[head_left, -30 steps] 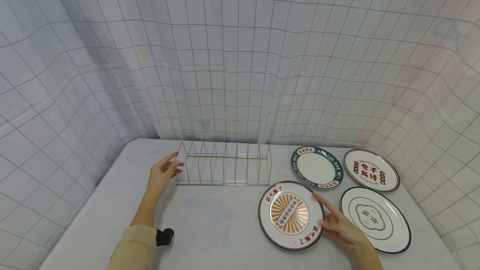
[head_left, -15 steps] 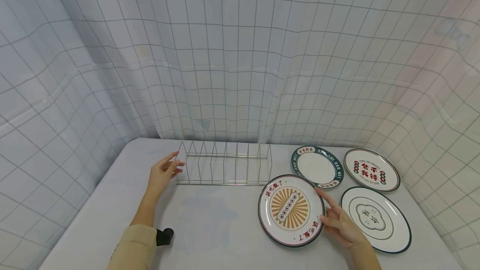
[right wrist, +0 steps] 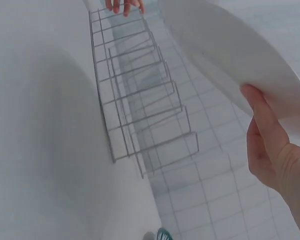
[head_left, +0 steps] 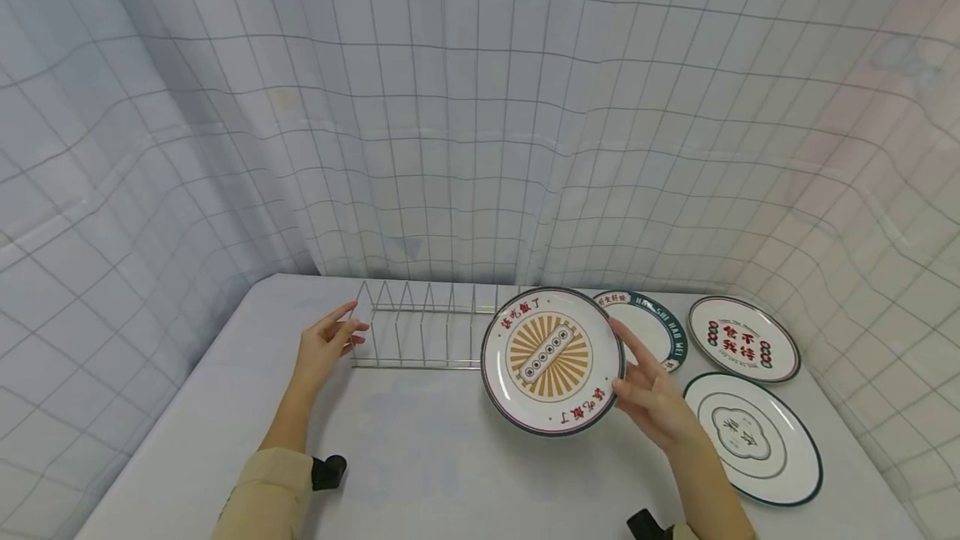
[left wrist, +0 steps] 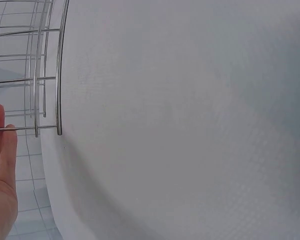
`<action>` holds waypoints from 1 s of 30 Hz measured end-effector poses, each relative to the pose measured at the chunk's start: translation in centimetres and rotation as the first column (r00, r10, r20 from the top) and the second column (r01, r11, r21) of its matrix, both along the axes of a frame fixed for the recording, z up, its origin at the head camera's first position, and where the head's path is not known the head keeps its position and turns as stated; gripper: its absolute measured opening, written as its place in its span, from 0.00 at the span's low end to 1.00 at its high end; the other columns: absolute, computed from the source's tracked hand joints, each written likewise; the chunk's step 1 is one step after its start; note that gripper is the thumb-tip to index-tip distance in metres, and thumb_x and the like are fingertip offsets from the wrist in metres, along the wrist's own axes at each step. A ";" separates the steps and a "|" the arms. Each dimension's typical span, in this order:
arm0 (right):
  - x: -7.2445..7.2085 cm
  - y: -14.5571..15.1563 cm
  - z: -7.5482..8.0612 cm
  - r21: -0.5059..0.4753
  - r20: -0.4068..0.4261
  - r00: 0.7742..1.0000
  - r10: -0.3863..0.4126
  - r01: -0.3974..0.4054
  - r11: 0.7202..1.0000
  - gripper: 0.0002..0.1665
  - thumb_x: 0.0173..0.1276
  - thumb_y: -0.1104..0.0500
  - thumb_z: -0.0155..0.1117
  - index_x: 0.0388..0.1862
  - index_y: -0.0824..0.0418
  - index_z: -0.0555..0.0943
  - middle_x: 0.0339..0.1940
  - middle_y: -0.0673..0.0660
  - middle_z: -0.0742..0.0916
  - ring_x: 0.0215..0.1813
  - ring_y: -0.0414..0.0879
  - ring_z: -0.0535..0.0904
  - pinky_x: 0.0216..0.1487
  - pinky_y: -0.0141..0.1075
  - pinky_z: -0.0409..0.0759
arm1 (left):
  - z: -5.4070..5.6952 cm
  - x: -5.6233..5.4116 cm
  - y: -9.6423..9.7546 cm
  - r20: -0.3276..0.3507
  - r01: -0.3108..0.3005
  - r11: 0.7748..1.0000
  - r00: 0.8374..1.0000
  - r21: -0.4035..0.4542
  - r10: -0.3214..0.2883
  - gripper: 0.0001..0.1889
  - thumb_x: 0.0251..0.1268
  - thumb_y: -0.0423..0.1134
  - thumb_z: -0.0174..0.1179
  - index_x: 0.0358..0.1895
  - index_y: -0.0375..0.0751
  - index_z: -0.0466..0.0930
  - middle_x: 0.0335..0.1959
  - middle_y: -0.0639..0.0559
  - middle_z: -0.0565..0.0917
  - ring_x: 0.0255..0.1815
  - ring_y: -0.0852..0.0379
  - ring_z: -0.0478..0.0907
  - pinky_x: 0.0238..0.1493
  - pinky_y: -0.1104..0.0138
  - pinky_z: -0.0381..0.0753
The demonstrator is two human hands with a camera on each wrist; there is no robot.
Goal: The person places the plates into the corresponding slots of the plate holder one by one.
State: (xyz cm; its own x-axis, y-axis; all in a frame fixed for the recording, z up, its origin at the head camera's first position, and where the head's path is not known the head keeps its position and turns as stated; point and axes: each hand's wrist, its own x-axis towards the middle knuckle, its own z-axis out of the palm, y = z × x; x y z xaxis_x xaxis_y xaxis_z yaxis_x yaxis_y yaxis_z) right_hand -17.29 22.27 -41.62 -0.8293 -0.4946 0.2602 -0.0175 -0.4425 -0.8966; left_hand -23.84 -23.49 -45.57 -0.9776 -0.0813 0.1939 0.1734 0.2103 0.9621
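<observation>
A round white plate with a gold sunburst and red lettering (head_left: 551, 361) is raised off the table, tilted with its face toward the head camera. My right hand (head_left: 652, 397) pinches its right edge; the right wrist view shows the plate's plain underside (right wrist: 240, 50) with a digit pressed against it. Behind and left of the plate stands a wire dish rack (head_left: 423, 340), its right end hidden by the plate. At the rack's left end, my left hand (head_left: 325, 346) holds the end wire between thumb and fingers. Fingertips (left wrist: 9, 145) meet that wire in the left wrist view.
To the right lie a green-rimmed plate (head_left: 663, 332), partly covered by the raised one, a plate with red characters (head_left: 742, 340), and a larger oval-looking plate with a grey emblem (head_left: 780, 457). Checked curtain (head_left: 480, 148) surrounds the white table (head_left: 420, 473) at back and sides.
The sunburst plate has risen off the table and moved left and away from me in my right hand, now overlapping the rack's right end. My left hand stays at the rack.
</observation>
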 end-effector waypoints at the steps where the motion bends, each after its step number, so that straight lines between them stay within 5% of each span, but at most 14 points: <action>1: -0.3 -0.7 0.4 0.008 0.009 1.000 -0.019 0.019 1.000 0.45 0.64 0.78 0.46 0.74 0.51 0.46 0.69 0.56 0.58 0.58 0.44 0.71 0.52 0.34 0.77 | 0.0 0.0 0.0 0.000 0.001 1.000 1.000 -0.004 -0.001 0.24 0.68 0.40 0.51 0.64 0.34 0.64 0.32 0.63 0.84 0.31 0.62 0.81 0.40 0.77 0.79; 6: -2.1 -4.2 2.3 0.050 0.051 0.994 -0.095 0.092 0.994 0.46 0.62 0.78 0.49 0.74 0.50 0.49 0.72 0.61 0.50 0.57 0.44 0.71 0.50 0.34 0.79 | 0.2 0.1 0.1 0.009 -0.009 1.000 1.000 -0.028 0.009 0.24 0.68 0.40 0.51 0.64 0.34 0.65 0.36 0.52 0.85 0.32 0.61 0.81 0.40 0.76 0.79; 13: -4.8 -9.3 4.2 0.093 0.122 0.976 -0.178 0.167 0.982 0.44 0.63 0.77 0.52 0.72 0.47 0.55 0.64 0.63 0.63 0.51 0.47 0.72 0.46 0.35 0.80 | 0.1 0.0 0.0 0.014 -0.002 1.000 1.000 -0.007 0.002 0.24 0.68 0.41 0.51 0.64 0.34 0.65 0.30 0.67 0.82 0.32 0.62 0.81 0.41 0.77 0.79; 23: -7.3 -16.6 5.9 0.090 0.157 0.965 -0.208 0.196 0.976 0.43 0.60 0.78 0.54 0.69 0.45 0.60 0.54 0.68 0.70 0.42 0.47 0.76 0.43 0.36 0.82 | -0.4 -0.2 -0.2 -0.001 -0.004 1.000 1.000 -0.013 0.004 0.24 0.67 0.40 0.52 0.63 0.33 0.65 0.31 0.66 0.83 0.30 0.64 0.81 0.38 0.77 0.79; 30: -8.2 -20.3 6.4 0.201 0.068 0.966 -0.251 0.233 0.952 0.44 0.60 0.76 0.57 0.70 0.47 0.60 0.55 0.71 0.70 0.41 0.47 0.76 0.45 0.43 0.82 | -0.2 -0.2 -0.1 0.007 -0.003 1.000 1.000 -0.011 0.003 0.25 0.67 0.40 0.53 0.63 0.31 0.65 0.29 0.68 0.82 0.30 0.64 0.81 0.37 0.77 0.80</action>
